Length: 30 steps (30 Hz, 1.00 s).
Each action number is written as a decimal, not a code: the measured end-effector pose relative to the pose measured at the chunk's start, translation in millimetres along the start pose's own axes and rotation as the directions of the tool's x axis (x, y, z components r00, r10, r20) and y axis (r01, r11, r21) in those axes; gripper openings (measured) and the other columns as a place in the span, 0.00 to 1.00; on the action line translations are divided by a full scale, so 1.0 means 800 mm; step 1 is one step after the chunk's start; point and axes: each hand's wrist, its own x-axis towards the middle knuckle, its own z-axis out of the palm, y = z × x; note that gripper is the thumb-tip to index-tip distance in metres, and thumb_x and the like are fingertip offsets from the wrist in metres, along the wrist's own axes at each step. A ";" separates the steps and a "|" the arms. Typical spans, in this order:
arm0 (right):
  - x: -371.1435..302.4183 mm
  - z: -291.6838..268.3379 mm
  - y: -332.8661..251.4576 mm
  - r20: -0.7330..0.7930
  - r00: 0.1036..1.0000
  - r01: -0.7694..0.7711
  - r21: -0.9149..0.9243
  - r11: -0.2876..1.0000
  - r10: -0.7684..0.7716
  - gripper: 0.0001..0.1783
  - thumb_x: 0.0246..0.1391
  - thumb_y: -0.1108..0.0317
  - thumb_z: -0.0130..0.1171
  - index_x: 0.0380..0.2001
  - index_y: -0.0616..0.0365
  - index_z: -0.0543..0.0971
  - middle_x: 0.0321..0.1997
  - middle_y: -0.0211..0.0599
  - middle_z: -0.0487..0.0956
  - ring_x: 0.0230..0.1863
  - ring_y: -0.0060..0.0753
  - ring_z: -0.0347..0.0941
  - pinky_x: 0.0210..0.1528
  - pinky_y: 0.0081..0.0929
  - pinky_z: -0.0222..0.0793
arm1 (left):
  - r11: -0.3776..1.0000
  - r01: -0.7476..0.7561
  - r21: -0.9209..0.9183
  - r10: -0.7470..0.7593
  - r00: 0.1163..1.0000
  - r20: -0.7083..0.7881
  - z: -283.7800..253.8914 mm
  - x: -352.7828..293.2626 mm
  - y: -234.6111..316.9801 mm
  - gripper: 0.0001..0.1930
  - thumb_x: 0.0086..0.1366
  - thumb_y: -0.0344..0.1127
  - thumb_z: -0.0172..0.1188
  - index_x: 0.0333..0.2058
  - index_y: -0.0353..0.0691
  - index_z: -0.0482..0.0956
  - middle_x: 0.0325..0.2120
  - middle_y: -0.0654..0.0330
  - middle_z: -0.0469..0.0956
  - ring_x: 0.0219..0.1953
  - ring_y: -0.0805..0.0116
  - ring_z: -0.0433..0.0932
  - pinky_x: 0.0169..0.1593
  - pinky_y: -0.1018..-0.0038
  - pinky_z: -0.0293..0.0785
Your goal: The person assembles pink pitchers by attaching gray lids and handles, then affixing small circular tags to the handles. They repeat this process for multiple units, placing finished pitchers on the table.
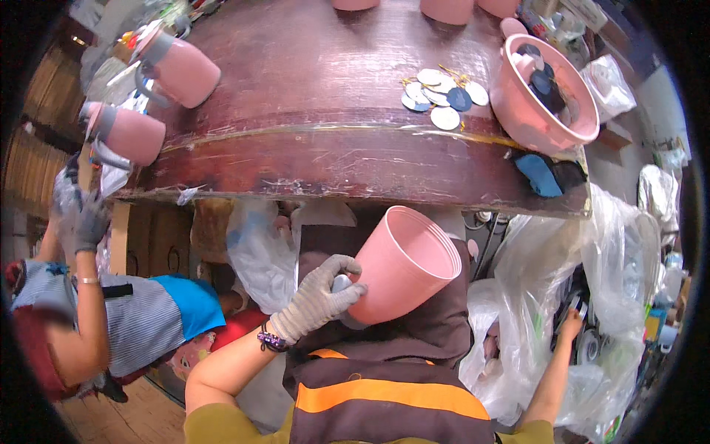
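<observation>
My left hand [319, 296], in a pale knit glove, is closed around the grey handle side of a pink plastic jug [403, 270]. The jug is tilted, its lidless threaded mouth turned up and to the right, with a grey part at its lower end. It hangs over my dark apron, in front of the table. Off to the right, my bare right hand [572, 324] is reaching down beside clear plastic sheeting. Its fingers are drawn together around something small, partly dark and shiny, which I cannot make out.
On the dark red table [296, 81] lie round tags [444, 96] with gold strings. A pink basin [532, 118] of parts stands right, near a blue pad [538, 175]. Two pink jugs [185, 72] stand left. Plastic sheeting [532, 251] bulges right. A gloved co-worker [140, 318] works left.
</observation>
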 end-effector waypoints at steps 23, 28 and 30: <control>-0.367 -0.177 -0.519 0.085 0.180 0.604 0.777 0.178 -0.980 0.18 0.44 0.66 0.65 0.42 0.53 0.82 0.48 0.37 0.76 0.38 0.35 0.71 0.43 0.30 0.65 | 0.990 -0.133 0.037 0.130 0.989 0.075 0.002 -0.046 -0.017 0.13 0.55 0.34 0.66 0.37 0.38 0.75 0.30 0.60 0.77 0.34 0.72 0.76 0.40 0.76 0.73; -0.375 -0.177 -0.525 0.320 0.410 0.309 0.832 0.460 -0.854 0.18 0.48 0.67 0.63 0.45 0.56 0.81 0.43 0.38 0.74 0.47 0.34 0.69 0.51 0.27 0.64 | 0.924 -0.383 0.001 0.353 0.852 0.387 0.028 -0.064 0.037 0.21 0.55 0.42 0.65 0.45 0.40 0.74 0.30 0.53 0.77 0.32 0.63 0.78 0.37 0.69 0.74; -0.374 -0.185 -0.524 0.357 0.402 0.319 0.808 0.495 -0.843 0.18 0.48 0.66 0.63 0.45 0.55 0.81 0.42 0.37 0.74 0.47 0.34 0.69 0.51 0.28 0.64 | 0.923 -0.362 0.133 0.314 0.905 0.288 0.027 -0.062 0.021 0.21 0.57 0.45 0.62 0.45 0.39 0.74 0.31 0.50 0.78 0.33 0.56 0.78 0.37 0.65 0.74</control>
